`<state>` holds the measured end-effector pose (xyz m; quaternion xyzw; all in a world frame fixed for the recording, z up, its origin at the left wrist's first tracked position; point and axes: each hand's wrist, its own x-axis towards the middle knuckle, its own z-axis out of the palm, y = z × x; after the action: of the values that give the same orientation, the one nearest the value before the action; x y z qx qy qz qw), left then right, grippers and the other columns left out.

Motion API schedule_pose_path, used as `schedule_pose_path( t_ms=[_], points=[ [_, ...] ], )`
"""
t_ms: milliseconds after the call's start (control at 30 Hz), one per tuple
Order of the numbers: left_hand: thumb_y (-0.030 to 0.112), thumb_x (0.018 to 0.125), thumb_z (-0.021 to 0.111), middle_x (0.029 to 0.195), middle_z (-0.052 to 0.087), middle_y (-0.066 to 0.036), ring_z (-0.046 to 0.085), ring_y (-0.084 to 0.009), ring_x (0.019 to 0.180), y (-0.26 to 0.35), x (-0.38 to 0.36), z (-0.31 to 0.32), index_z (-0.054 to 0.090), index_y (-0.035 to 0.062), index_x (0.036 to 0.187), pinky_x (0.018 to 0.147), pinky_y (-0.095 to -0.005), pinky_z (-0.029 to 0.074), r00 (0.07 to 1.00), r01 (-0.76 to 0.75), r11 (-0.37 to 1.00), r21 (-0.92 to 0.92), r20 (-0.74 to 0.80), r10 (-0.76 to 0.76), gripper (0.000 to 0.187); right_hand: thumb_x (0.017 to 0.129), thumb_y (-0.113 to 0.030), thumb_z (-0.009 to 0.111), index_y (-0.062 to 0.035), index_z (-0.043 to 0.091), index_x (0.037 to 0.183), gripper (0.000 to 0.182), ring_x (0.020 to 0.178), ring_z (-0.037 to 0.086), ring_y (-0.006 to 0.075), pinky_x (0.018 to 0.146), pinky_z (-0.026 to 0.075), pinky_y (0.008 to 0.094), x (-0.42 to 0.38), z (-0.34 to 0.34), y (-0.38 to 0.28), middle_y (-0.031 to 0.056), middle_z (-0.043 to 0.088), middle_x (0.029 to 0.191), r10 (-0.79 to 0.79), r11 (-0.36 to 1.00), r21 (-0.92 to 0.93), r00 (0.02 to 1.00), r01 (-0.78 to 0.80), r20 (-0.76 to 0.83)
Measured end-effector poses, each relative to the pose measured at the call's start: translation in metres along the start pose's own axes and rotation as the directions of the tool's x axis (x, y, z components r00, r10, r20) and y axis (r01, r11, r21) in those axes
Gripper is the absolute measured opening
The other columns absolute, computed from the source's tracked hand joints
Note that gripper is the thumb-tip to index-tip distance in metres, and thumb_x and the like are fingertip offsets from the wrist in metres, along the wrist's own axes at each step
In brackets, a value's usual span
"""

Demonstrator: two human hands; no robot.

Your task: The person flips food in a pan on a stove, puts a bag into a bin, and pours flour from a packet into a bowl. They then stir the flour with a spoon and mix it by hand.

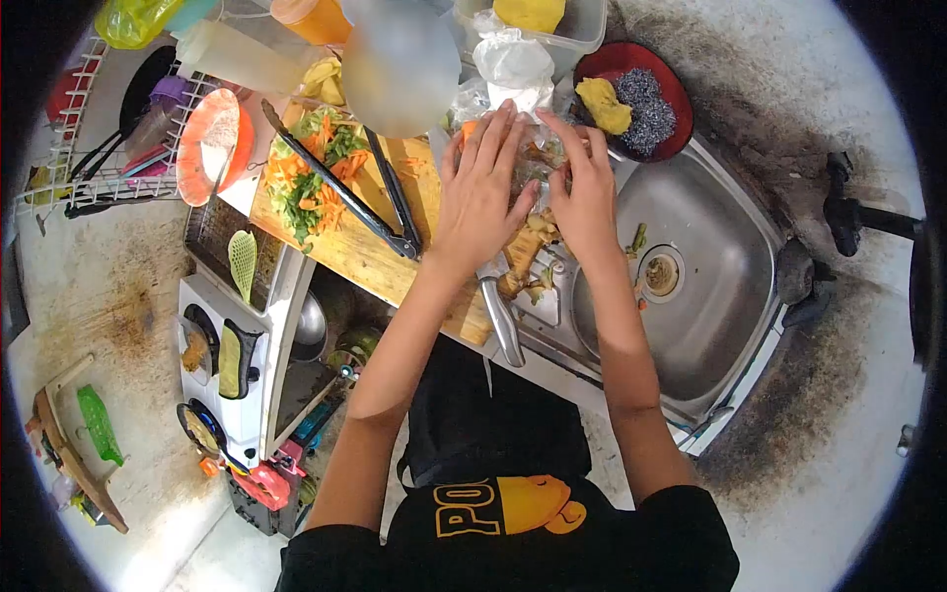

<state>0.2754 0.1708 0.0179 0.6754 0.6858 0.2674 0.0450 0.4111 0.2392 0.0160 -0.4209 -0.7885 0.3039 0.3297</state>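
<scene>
My left hand (481,183) lies palm down with its fingers stretched out over a clear plastic bag (538,158). Beside it my right hand (584,192) touches the bag's other side, its fingers extended and thumb apart. What the bag holds is mostly hidden. Just below the hands rests a knife (505,324), handle toward my body, among vegetable peelings (533,247). To the left is a wooden cutting board (424,286) bearing chopped carrot and green vegetables (311,192). Black-handled tongs (340,183) lie across them.
A steel sink (715,286) is at right, with scraps near its drain. Above it sits a red bowl (681,94) with scouring pads and a yellow sponge. An orange bowl (212,148), a wire rack (74,128) and a gas stove (227,375) stand at left.
</scene>
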Motion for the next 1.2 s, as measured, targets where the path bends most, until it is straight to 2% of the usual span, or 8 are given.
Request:
schedule_pose_path(
  t_ms=[67,133,367,433,1200],
  points=[
    [0.028,0.082,0.064,0.152,0.032,-0.015,0.032,-0.0313,0.138,0.001,0.0,0.001,0.037,0.0025,0.144,0.113,-0.0494,0.02,1.0,0.01,1.0,0.02,-0.014,-0.01,0.072,0.074,0.012,0.055,-0.024,0.053,0.135,0.071,0.101,0.057,0.038,0.084,0.048,0.0454,0.0,-0.001,-0.001,0.0182,0.05,0.11,0.005,1.0,-0.017,1.0,-0.005,0.008],
    [0.028,0.082,0.064,0.151,0.032,-0.015,0.032,-0.0315,0.138,0.001,0.0,0.002,0.037,0.0022,0.144,0.113,-0.0492,0.02,1.0,0.017,1.0,0.022,-0.017,-0.017,0.072,0.074,0.011,0.056,-0.0265,0.051,0.137,0.073,0.101,0.057,0.0376,0.085,0.048,0.0456,0.001,-0.002,-0.003,0.0182,0.05,0.112,0.041,0.999,-0.027,0.998,-0.04,0.053],
    [0.03,0.082,0.065,0.148,0.035,-0.017,0.033,-0.0314,0.137,0.0,0.0,0.004,0.036,0.0002,0.143,0.113,-0.0483,0.021,0.999,0.03,0.999,0.016,-0.04,-0.029,0.075,0.073,0.01,0.058,-0.0287,0.05,0.138,0.075,0.1,0.058,0.0373,0.084,0.05,0.0451,0.002,0.004,-0.002,0.0177,0.05,0.112,0.02,0.997,-0.08,1.0,-0.019,0.02],
    [0.031,0.082,0.065,0.148,0.035,-0.017,0.033,-0.0314,0.137,0.0,0.001,0.003,0.036,-0.0004,0.144,0.113,-0.0481,0.021,0.999,0.032,0.999,0.008,-0.043,-0.031,0.075,0.073,0.009,0.058,-0.029,0.05,0.138,0.076,0.099,0.058,0.0377,0.083,0.05,0.0449,0.003,0.003,-0.004,0.0176,0.049,0.112,0.069,0.995,-0.069,0.997,-0.066,0.04],
    [0.029,0.08,0.067,0.141,0.04,-0.019,0.037,-0.0332,0.133,0.0,0.0,0.002,0.035,-0.0029,0.141,0.113,-0.0476,0.021,0.997,0.052,0.999,-0.016,-0.062,-0.053,0.076,0.072,0.011,0.057,-0.0253,0.053,0.135,0.073,0.1,0.057,0.0387,0.085,0.048,0.0457,0.004,0.004,-0.012,0.0181,0.05,0.112,0.122,0.992,-0.045,0.992,-0.121,0.025]
  ],
)
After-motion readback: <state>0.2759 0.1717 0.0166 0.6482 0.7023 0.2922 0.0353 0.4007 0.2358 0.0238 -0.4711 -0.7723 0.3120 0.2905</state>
